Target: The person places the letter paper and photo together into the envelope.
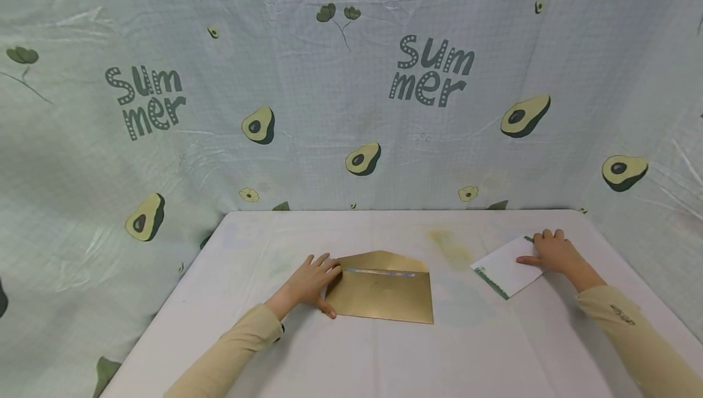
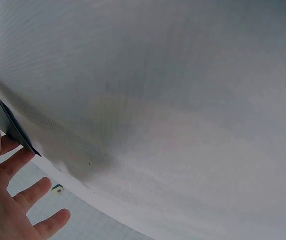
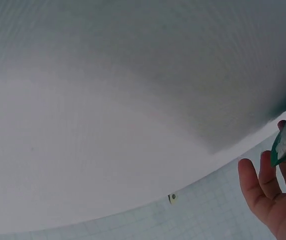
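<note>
A gold envelope (image 1: pixel 379 294) lies on the table with its flap raised towards the far side. Along its mouth runs a pale bluish strip (image 1: pixel 381 273). My left hand (image 1: pixel 315 282) rests at the envelope's left side, fingers spread near the upper corner and thumb by the lower one. In the left wrist view, the fingertips (image 2: pixel 30 154) touch the dark edge of the envelope (image 2: pixel 10 122). At the right, my right hand (image 1: pixel 555 253) pinches a white card (image 1: pixel 508 268) with green printed ends by its far right part. The right wrist view shows the card's green-edged corner (image 3: pixel 285 142) against the fingers.
A white cloth covers the table (image 1: pixel 373 355), with a faint yellow stain (image 1: pixel 450 248) between the envelope and card. Behind and beside the table hangs a pale curtain (image 1: pixel 329 80) printed with avocados and lettering.
</note>
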A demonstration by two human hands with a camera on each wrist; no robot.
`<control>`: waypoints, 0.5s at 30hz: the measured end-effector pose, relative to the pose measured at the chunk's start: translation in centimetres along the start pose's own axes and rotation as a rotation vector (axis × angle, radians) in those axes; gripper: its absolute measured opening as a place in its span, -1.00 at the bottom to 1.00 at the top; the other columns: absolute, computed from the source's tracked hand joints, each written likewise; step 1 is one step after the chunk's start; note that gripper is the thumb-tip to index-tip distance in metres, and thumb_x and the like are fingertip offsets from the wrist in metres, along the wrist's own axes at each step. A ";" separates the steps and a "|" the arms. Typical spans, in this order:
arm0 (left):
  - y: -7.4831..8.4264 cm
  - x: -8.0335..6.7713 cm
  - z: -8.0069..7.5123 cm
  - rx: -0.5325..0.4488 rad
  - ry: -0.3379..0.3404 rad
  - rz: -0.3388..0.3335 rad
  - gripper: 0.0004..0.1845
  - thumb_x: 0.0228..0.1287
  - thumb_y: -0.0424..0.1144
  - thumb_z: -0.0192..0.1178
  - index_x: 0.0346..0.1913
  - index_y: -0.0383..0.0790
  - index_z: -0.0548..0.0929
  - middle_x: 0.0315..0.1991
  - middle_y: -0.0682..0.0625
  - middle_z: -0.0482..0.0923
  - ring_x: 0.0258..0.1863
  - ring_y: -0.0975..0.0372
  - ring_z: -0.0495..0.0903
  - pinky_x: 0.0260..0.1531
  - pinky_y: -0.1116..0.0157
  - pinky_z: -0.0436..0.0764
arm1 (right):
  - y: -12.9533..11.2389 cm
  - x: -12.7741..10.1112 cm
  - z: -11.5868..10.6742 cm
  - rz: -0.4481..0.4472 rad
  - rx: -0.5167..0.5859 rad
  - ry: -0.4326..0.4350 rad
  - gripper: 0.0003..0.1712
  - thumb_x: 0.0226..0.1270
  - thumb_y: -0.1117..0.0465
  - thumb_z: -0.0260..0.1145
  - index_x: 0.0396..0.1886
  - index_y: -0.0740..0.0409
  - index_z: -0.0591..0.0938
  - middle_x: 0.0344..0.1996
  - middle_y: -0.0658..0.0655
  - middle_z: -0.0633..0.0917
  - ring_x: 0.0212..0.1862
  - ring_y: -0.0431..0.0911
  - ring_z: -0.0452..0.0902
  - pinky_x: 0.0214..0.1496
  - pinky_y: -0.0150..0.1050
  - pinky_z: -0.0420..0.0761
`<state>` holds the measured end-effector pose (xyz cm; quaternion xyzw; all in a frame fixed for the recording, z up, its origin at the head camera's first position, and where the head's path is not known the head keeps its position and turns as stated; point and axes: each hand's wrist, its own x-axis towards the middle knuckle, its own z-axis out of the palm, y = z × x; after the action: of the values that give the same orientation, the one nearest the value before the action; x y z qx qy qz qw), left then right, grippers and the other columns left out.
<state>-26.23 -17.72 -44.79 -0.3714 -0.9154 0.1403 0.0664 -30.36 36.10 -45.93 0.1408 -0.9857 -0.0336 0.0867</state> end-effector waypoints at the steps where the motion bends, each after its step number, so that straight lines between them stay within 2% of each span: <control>1: 0.0 0.0 0.0 0.000 0.000 0.000 0.09 -0.45 0.56 0.09 0.16 -0.14 0.36 0.18 -0.04 0.34 0.21 -0.01 0.30 0.02 -0.03 0.39 | 0.0 0.0 -0.1 0.003 -0.003 0.009 -0.10 -0.10 -0.41 0.18 -0.47 0.48 0.41 -0.55 0.36 0.42 -0.43 0.25 0.31 -0.48 0.06 0.42; 7: 0.1 0.0 -0.2 0.006 -0.002 -0.001 0.09 -0.46 0.56 0.09 0.17 -0.13 0.36 0.17 -0.03 0.35 0.21 0.00 0.30 0.02 -0.02 0.39 | -0.2 -0.1 -0.5 0.045 0.014 0.011 -0.09 -0.14 -0.35 0.28 -0.37 0.51 0.37 -0.50 0.42 0.43 -0.42 0.31 0.32 -0.51 0.06 0.41; 15: 0.1 0.1 -0.3 -0.011 -0.015 -0.004 0.09 -0.45 0.55 0.10 0.17 -0.14 0.35 0.18 -0.04 0.34 0.22 -0.02 0.29 0.02 -0.05 0.38 | -0.2 -0.1 -1.0 0.080 0.094 -0.043 -0.10 -0.11 -0.29 0.30 -0.23 0.52 0.33 -0.53 0.43 0.52 -0.45 0.27 0.38 -0.50 0.06 0.40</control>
<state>-26.16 -17.47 -44.54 -0.3688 -0.9174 0.1379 0.0581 -29.98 35.88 -45.01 0.1043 -0.9926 0.0130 0.0602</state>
